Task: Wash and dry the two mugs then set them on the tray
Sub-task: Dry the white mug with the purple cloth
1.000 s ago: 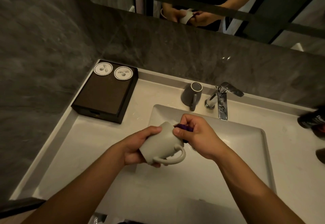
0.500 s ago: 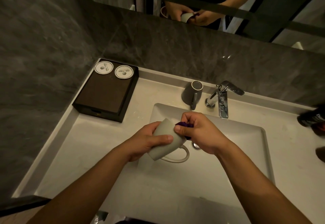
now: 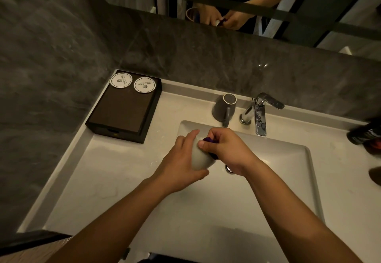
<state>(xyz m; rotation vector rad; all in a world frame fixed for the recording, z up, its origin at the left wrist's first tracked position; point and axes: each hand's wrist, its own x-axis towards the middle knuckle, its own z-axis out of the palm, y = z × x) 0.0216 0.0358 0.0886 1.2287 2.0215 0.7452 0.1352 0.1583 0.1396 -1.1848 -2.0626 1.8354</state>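
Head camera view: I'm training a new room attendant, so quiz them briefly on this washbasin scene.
1. True or false: the dark tray holds two round coasters and no mug.
2. What does the right hand hold against the light grey mug gripped by the left hand? A brush; B purple cloth; C sponge.
3. Fill in: the dark grey mug stands on the counter beside the ____.
Key: 1 true; 2 B; 3 faucet.

Two mugs (image 3: 201, 158) (image 3: 221, 110), two coasters (image 3: 120, 80) (image 3: 144, 85), one tray (image 3: 121, 112)
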